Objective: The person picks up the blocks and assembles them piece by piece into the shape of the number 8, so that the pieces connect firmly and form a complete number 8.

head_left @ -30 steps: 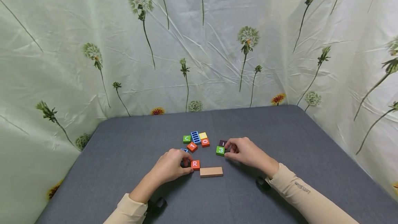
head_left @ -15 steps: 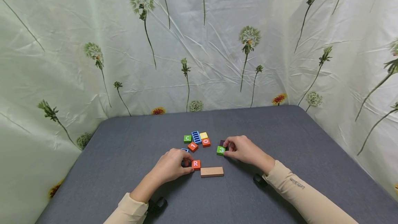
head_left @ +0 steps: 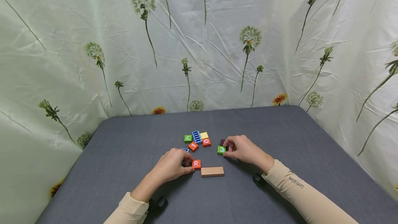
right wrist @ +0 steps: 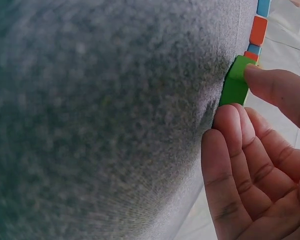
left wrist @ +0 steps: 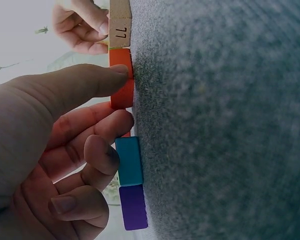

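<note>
Two hands are engaged over the middle of the tabletop [head_left: 264, 189], each with thumb and fingers spaced to the width of one small block. The left hand [head_left: 172, 163] pinches the red R block [head_left: 196, 164], its thumb lying along the side facing the person; the remaining fingers are curled. The right hand [head_left: 245, 150] pinches the green 3 block [head_left: 221, 150], farther toward the right and far edges than the R block.

A plain wooden block [head_left: 212, 172] lies just beside the R block, toward the right edge. A dark block [head_left: 222, 142] adjoins the green block toward the far edge, partly covered by the right fingers. A blue block [head_left: 185, 150] is partly masked by the left hand. Between the hands, toward the far edge, stand the red 1 block [head_left: 193, 147], green C block [head_left: 188, 139], blue slotted block [head_left: 197, 137], yellow block [head_left: 204, 135] and red 0 block [head_left: 206, 142].
</note>
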